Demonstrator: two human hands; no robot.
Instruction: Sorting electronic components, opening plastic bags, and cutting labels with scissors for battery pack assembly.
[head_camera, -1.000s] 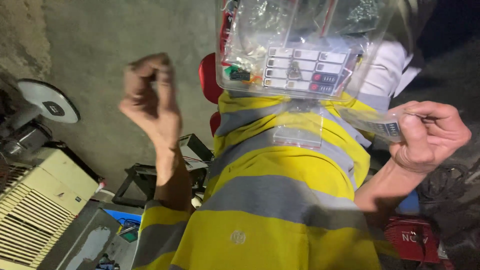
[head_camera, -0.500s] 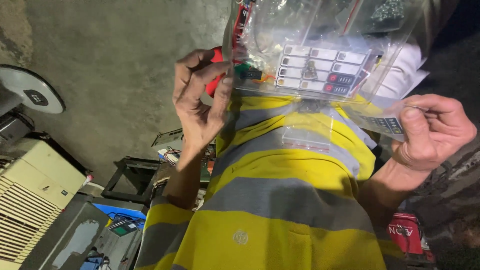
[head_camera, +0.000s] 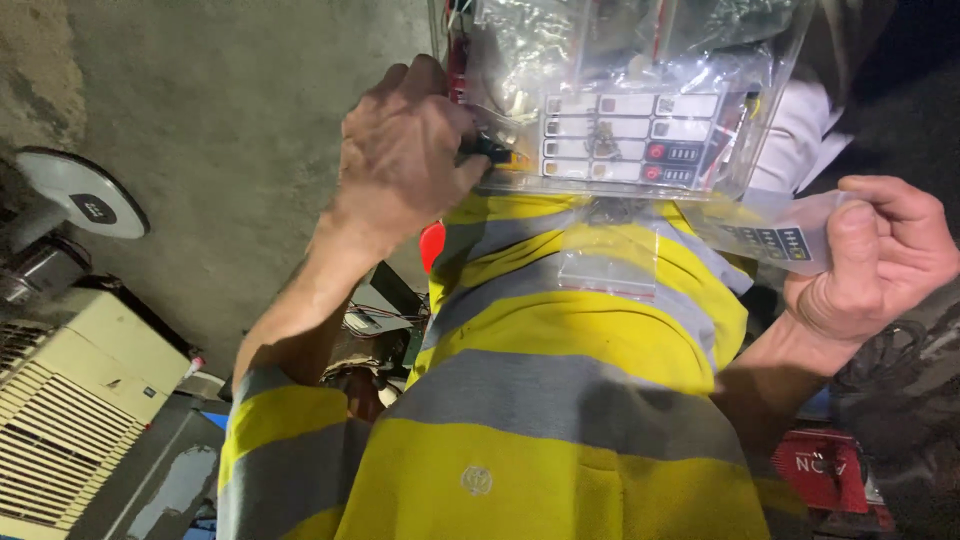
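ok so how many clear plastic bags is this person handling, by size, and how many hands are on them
large clear bag of parts, gripped at its edge by the left hand: 1
small clear zip bag, pinched in the right hand: 1
small empty zip bag, hanging under the large one: 1
hands on bags: 2
total bags: 3

One head-worn view looks steeply down, close over the striped shirt (head_camera: 560, 400).

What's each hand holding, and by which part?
Left hand grips the clear plastic packet of small parts at its lower left edge. Right hand pinches the small clear zip bag by its end.
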